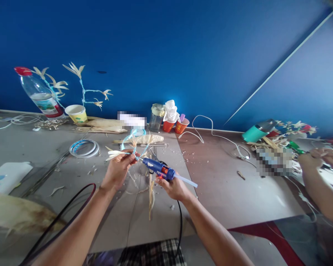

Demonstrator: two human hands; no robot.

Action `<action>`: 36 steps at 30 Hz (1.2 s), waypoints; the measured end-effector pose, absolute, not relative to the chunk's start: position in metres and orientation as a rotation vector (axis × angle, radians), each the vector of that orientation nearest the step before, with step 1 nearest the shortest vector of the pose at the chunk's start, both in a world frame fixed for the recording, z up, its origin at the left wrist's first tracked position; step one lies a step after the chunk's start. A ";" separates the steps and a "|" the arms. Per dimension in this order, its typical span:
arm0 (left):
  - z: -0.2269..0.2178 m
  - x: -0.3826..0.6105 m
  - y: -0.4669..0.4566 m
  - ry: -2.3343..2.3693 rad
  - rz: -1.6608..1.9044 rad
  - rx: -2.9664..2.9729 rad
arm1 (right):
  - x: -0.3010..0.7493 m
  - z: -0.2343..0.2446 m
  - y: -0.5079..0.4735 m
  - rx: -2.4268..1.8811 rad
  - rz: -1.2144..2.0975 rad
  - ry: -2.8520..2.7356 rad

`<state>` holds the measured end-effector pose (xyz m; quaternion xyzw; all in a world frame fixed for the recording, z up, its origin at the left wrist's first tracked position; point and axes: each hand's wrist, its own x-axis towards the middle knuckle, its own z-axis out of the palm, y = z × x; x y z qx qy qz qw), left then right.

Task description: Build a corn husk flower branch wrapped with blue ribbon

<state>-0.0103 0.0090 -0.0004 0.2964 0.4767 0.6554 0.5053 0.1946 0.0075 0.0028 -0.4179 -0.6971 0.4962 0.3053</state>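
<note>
My left hand [117, 171] pinches a branch of corn-husk flowers [134, 145], its stems wrapped in light blue tape. Pale petals stick out to the left of the fingers. My right hand [175, 186] is wrapped round the handle of a blue hot glue gun [157, 167]. A translucent glue stick [187, 180] juts from the gun's back end. The nozzle points left and is close to the stem at my left fingertips; whether it touches, I cannot tell. Below the gun, thin husk strips [150, 201] lie on the table.
A roll of tape [84, 148] lies left of my hands. Behind stand a plastic bottle [44, 98], a yellow paper cup [77, 113], a jar [157, 117] and red cups [181, 126]. A black cord [180, 221] hangs below the gun. At right are another person's hands [312, 162].
</note>
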 end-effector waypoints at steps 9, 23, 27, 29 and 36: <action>0.001 -0.009 0.010 1.160 1.603 0.719 | 0.195 0.000 0.008 -1.118 1.249 -1.902; 0.001 -0.012 0.010 1.137 1.599 0.703 | 0.207 -0.002 0.010 -0.946 1.246 -1.859; -0.001 -0.011 0.011 1.107 1.596 0.661 | 0.207 0.000 0.014 -1.031 0.988 -1.947; -0.002 -0.011 0.011 1.105 1.599 0.622 | 0.208 0.002 0.016 -1.134 0.773 -2.016; 0.006 -0.009 0.007 1.012 1.612 0.597 | 0.228 0.003 0.025 -1.697 0.083 -2.335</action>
